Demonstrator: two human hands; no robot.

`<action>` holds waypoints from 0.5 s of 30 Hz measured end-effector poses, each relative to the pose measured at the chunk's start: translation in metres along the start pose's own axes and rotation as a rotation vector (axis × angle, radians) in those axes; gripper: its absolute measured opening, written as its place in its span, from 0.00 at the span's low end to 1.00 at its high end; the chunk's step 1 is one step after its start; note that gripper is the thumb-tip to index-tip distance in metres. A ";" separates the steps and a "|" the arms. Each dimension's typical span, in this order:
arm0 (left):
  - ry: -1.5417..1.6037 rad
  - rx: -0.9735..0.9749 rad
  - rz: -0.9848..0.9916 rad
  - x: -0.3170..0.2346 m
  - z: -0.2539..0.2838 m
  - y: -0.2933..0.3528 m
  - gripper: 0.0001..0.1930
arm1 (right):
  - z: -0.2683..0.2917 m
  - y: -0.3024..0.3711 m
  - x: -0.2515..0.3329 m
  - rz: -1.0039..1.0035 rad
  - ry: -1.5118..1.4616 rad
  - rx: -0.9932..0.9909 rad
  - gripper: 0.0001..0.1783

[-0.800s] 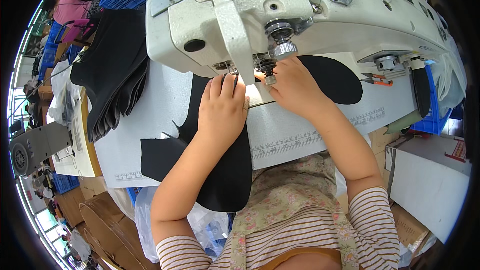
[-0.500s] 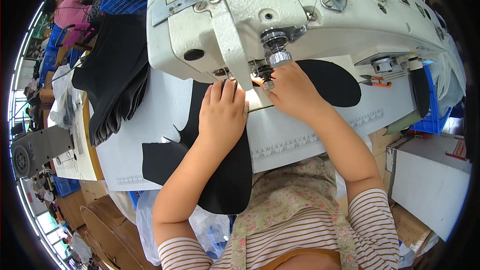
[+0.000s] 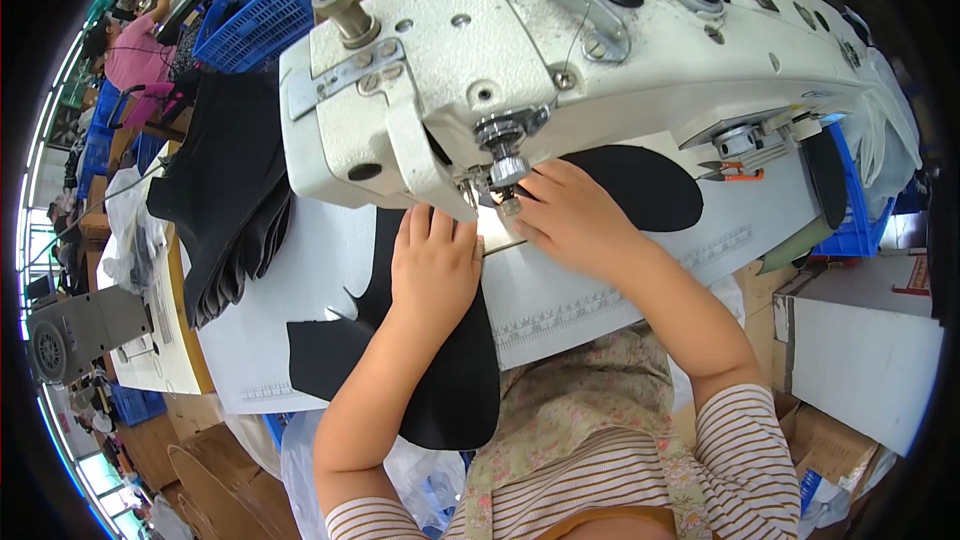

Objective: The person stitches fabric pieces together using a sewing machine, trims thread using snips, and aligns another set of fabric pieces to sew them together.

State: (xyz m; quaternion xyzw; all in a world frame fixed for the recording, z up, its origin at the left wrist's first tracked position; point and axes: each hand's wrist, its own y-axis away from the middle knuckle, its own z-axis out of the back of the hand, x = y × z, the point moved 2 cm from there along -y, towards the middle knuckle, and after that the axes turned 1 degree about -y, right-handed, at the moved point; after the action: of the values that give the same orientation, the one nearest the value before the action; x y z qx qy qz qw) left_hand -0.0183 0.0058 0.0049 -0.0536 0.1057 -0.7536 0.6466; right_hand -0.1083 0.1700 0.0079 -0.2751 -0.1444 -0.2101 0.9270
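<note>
Left hand (image 3: 432, 265) is lying flat, palm down, fingers together and pressed on the black fabric (image 3: 440, 370), fingertips just short of the needle area of the sewing machine (image 3: 560, 60). Right hand (image 3: 570, 218) is resting on the table (image 3: 300, 290) on the far side of the needle, fingers curled and close together beside the presser foot (image 3: 487, 202); whether they are pinching the fabric edge cannot be told, as the machine head is hiding the tips.

Fabric is lying on the table under the left hand, running from beneath the machine head back toward the person and hanging over the near table edge. A side flap of it is spreading to the left on the table.

A second black piece (image 3: 645, 185), rounded, is lying on the table behind the right hand, partly under the machine arm. A stack of black pieces (image 3: 230, 180) is sitting at the left end of the table, well apart from the hands. Orange-handled snips (image 3: 730, 172) are lying near the machine's right end. A blue basket (image 3: 255, 10) is standing behind the machine on the left. Another person (image 3: 135, 45) in pink is sitting far off at upper left.
</note>
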 end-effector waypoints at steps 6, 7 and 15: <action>0.005 -0.021 -0.002 0.000 -0.003 0.001 0.15 | 0.082 0.111 -0.039 -0.468 0.142 -0.586 0.09; 0.005 -0.022 0.000 0.000 -0.004 0.002 0.15 | 0.094 0.116 -0.047 -0.497 0.323 -0.566 0.13; -0.003 -0.038 0.004 0.003 -0.002 0.003 0.13 | 0.091 0.133 -0.063 -0.549 0.570 -0.287 0.24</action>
State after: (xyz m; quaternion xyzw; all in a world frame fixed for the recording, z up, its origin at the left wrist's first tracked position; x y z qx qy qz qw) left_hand -0.0167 0.0031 0.0023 -0.0669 0.1189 -0.7502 0.6470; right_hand -0.1145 0.3426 -0.0026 -0.2834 0.0808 -0.5349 0.7918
